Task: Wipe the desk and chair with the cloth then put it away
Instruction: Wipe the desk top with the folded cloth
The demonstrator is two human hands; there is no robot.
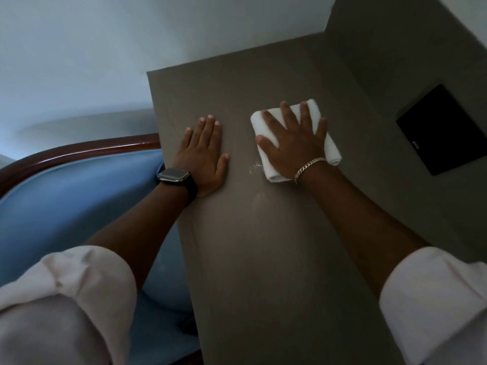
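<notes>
The grey-brown worktop (263,246) fills the centre of the view and meets a matching upright panel on its right side. A blue upholstered chair (66,206) with a dark wooden frame stands tucked against the worktop's left edge. A flat black square item (442,130) lies near the right panel, well apart from both hands. The right hand (295,146) rests palm down on the folded white cloth (329,146), fingers spread wide across it, pressing it flat to the surface. The left hand (205,156) lies flat on bare worktop just beside the cloth, fingers extended and close together, holding nothing. A faint white smear (254,167) marks the surface at the cloth's near left corner.
</notes>
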